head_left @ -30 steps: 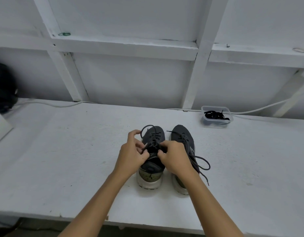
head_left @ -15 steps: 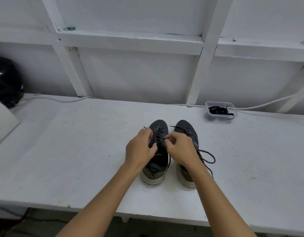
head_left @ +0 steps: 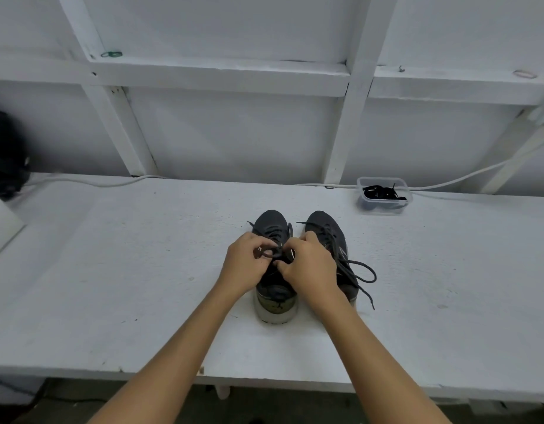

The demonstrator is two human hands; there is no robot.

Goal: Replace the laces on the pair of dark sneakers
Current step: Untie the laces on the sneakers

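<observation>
Two dark sneakers stand side by side on the white bench, toes pointing away from me. Over the left sneaker, my left hand pinches a loop of its dark lace. My right hand pinches the same lace at the shoe's tongue. The hands hide the middle of that shoe. The right sneaker has its lace loose, trailing off its right side onto the bench.
A clear plastic tub with dark laces inside sits at the back right by the wall. A white cable runs along the bench's back edge. A black rounded object sits at the far left.
The camera view has shifted slightly. Both hands stay on the left sneaker's lace, and the big loop that stood above the toe is now a small one at my left fingers.
</observation>
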